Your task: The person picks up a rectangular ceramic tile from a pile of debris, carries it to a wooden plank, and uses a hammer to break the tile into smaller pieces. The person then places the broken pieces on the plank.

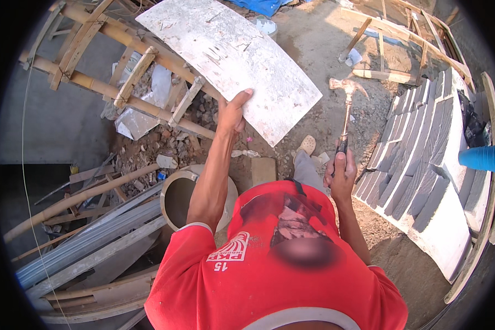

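My left hand [234,112] grips the near edge of a long, white, stained board [242,60], with the thumb on top and the fingers underneath. The board is held out in front of me, tilted, its far end toward the upper left. In my right hand [341,171] is a claw hammer [346,113], wrapped by the fingers at its dark handle. Its metal head points up and away from me, apart from the board's right corner.
A bamboo ladder [132,88] leans at the left over rubble. Below it lie metal channels [93,236] and bamboo poles, beside a round concrete ring [228,206]. Grey blocks [407,143] are stacked on the right, with a blue cup [478,158]. A wooden frame [396,33] stands far right.
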{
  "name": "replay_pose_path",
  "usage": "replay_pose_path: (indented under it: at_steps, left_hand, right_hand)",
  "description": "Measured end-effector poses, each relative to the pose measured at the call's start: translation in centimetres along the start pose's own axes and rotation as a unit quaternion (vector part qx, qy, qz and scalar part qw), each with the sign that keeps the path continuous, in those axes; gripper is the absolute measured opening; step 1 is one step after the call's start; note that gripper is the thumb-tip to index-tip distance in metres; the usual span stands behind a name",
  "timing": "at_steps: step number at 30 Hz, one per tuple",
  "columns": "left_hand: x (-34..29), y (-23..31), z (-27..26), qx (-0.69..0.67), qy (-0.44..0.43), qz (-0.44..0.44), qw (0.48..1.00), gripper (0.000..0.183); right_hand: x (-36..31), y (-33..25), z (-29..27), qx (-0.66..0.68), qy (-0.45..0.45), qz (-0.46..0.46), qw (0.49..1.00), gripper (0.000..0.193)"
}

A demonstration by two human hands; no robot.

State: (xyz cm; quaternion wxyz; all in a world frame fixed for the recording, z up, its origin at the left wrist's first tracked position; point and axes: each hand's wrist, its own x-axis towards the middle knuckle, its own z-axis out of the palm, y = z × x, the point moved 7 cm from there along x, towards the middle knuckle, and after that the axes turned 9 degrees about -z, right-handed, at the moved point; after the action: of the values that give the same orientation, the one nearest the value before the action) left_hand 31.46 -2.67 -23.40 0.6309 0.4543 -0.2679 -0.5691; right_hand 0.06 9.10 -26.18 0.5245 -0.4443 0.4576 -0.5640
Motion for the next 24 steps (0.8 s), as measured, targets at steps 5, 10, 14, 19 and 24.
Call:
replay_pose_path:
  at_steps: [5,10,14,19,24]
  left_hand:
    - [8.9,-0.2,3.4,-0.035,0.026,-0.01,0.999,0.055]
    - [16.2,-1.3,6.2,0.017,0.076,-0.069,0.995,0.055]
    - [19.7,-0.4,7.3,-0.008,0.033,-0.017,0.999,0.055]
    - [23.8,-0.5,7.0,-0.035,0.054,-0.053,0.997,0.057]
    - [31.1,-1.5,9.0,-0.016,0.038,-0.068,0.997,0.062]
  right_hand:
    - [8.7,-1.2,-2.4,0.014,0.107,-0.076,0.991,0.044]
    - [16.8,3.8,0.7,-0.071,-0.088,0.137,0.984,0.046]
    - [23.1,-0.7,-1.6,-0.017,-0.012,0.009,1.0,0.048]
    - [25.5,-0.1,-2.1,-0.034,0.049,-0.064,0.996,0.044]
    - [32.1,5.2,0.5,-0.16,-0.089,0.06,0.981,0.049]
